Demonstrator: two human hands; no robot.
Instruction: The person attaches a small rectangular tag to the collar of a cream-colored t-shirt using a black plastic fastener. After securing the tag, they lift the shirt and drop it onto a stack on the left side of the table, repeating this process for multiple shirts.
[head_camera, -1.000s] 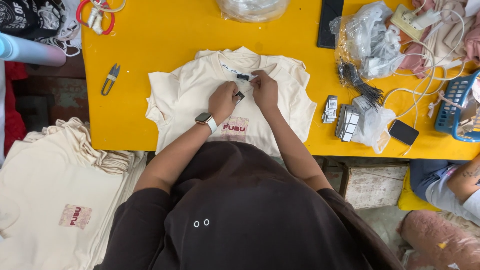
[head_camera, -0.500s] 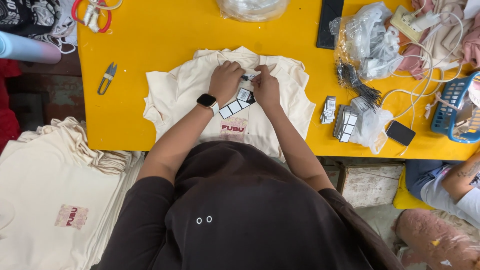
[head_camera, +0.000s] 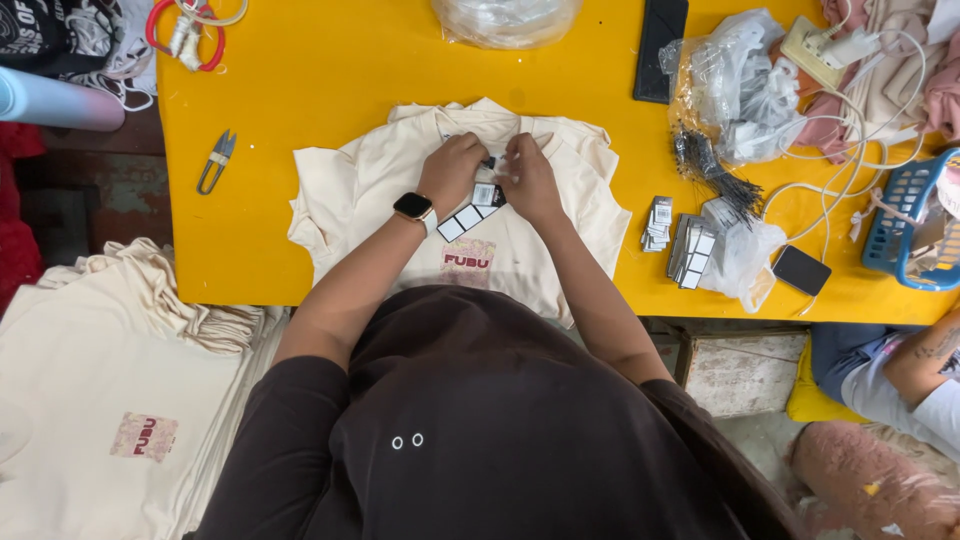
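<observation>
1. The left hand (head_camera: 452, 172) rests curled on the cream T-shirt (head_camera: 360, 190) at its neckline, fingers closed over the fabric; a strip of small white tags with dark edges (head_camera: 462, 220) hangs below it, near the wrist with the black watch (head_camera: 413, 207).
2. The right hand (head_camera: 528, 178) sits just beside the left, fingers pinched narrow on a small white hang tag (head_camera: 485, 194) between the two hands.
3. The T-shirt lies flat on the yellow table (head_camera: 330, 70), collar away from the person, with a small square chest print in red and pale pink (head_camera: 468, 259) near the table's front edge.
4. To the right of the shirt lie short stacks of white tags with black print (head_camera: 657, 222), and more of them beside a clear plastic bag (head_camera: 745, 262).
5. A bundle of thin black tag loops (head_camera: 712, 170) lies above those stacks, next to a crumpled clear bag (head_camera: 735, 85).
6. A small snipper with blue-grey handles (head_camera: 215, 162) lies left of the shirt, well apart.
7. A pile of matching cream shirts (head_camera: 100, 400) sits below the table on the left, the top one showing the same square print.
</observation>
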